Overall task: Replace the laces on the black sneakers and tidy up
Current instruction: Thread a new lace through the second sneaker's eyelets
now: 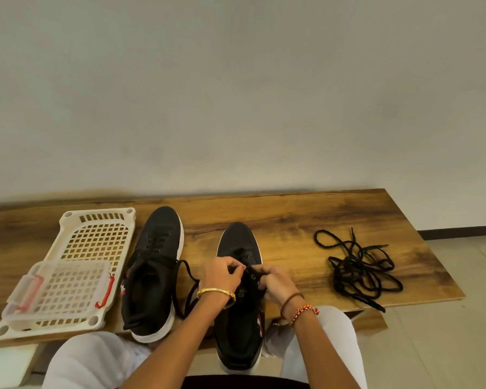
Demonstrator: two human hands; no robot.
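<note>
Two black sneakers with white soles stand on a wooden table (292, 220). The left sneaker (155, 270) is laced, and its loose lace ends trail to the right. The right sneaker (236, 318) lies in front of me, heel toward me. Over its eyelets, my left hand (223, 273) pinches a black lace. My right hand (274, 277) grips the lace and the shoe's eyelet edge beside it. A tangled heap of black laces (359, 270) lies on the table to the right.
A cream plastic basket tray (96, 237) lies at the left, with a clear lidded box (59, 290) with red clips on its near part. The wall stands close behind the table. The table's right end drops off to a tiled floor (460, 318).
</note>
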